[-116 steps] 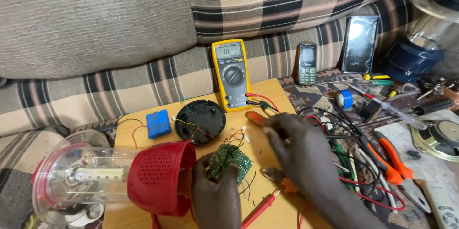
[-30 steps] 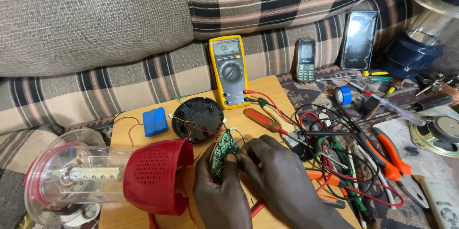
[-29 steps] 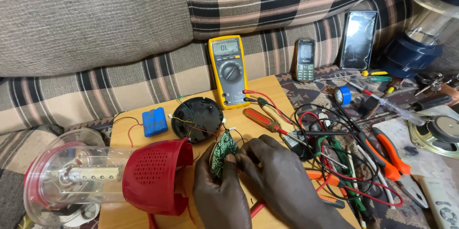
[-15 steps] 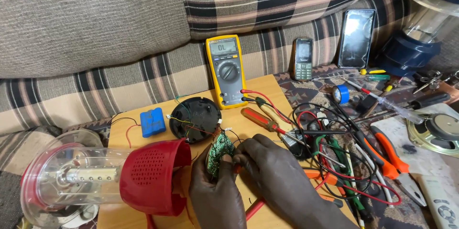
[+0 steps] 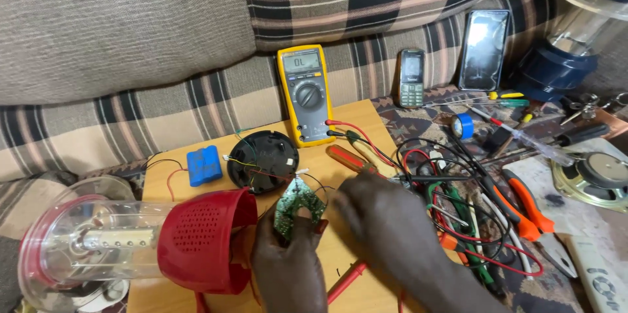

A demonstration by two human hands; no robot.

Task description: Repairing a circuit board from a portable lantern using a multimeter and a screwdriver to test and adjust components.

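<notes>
Green on the circuit board (image 5: 297,203). Yellow with a dark grey face on the multimeter (image 5: 305,92). Red on the perforated lantern base (image 5: 206,242), clear on its globe (image 5: 85,242). Blue on the battery pack (image 5: 204,165). Black on the round cover (image 5: 263,160). Orange on the plier handles (image 5: 520,200). Beige, brown and black stripes on the sofa cushion (image 5: 163,100). Pale wood on the board (image 5: 366,120).

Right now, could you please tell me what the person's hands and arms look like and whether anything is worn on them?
Both hands are bare: the left hand and the right hand show no gloves, rings or watch. The forearms, as far as the bottom edge shows them, are bare too, with no sleeve or bracelet in view. The right hand is slightly blurred.
</notes>
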